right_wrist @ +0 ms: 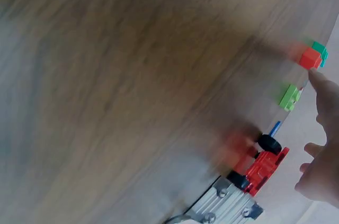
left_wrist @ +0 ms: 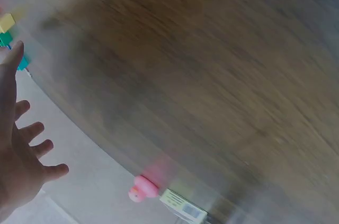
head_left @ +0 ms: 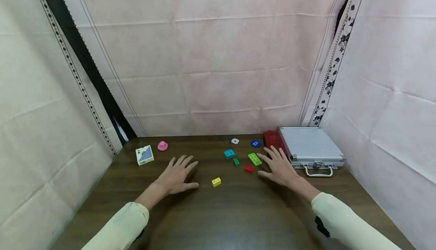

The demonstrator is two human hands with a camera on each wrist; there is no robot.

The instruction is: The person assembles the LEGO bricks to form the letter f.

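Note:
My left hand hovers palm down over the dark table with its fingers spread, holding nothing. To its right lies a yellow toy brick. My right hand is likewise spread and holds nothing. It is nearest to a lime green brick and a red brick; in the head view its fingertips come close to the lime brick, and whether they touch cannot be told. A blue brick and a small green brick lie left of these.
A silver case stands right, beside a red toy vehicle with black wheels. At the back are a blue disc and a small white piece. A pink rubber duck and a small box sit left. Cloth walls surround the table.

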